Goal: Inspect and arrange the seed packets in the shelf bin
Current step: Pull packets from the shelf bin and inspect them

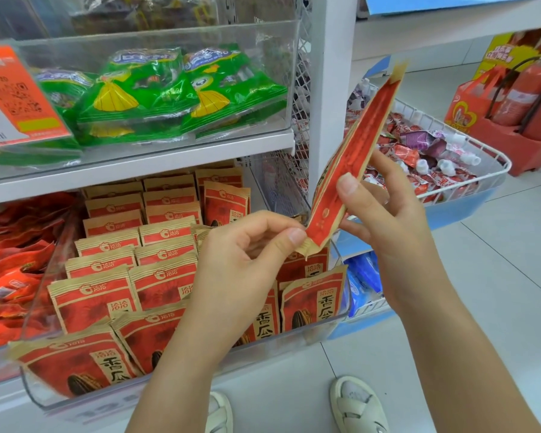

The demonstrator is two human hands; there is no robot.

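Observation:
A red and tan seed packet is held up edge-on, tilted to the upper right, above the bin's right end. My left hand pinches its lower corner between thumb and forefinger. My right hand grips its middle, thumb on the near face. Below, a clear plastic shelf bin holds several rows of the same red and tan seed packets, standing upright and leaning back.
The upper shelf carries a clear bin of green snack bags with an orange price tag. Red bags lie at the left. A white wire basket of small sweets juts out at right, behind the white shelf post. Red fire extinguishers stand on the floor.

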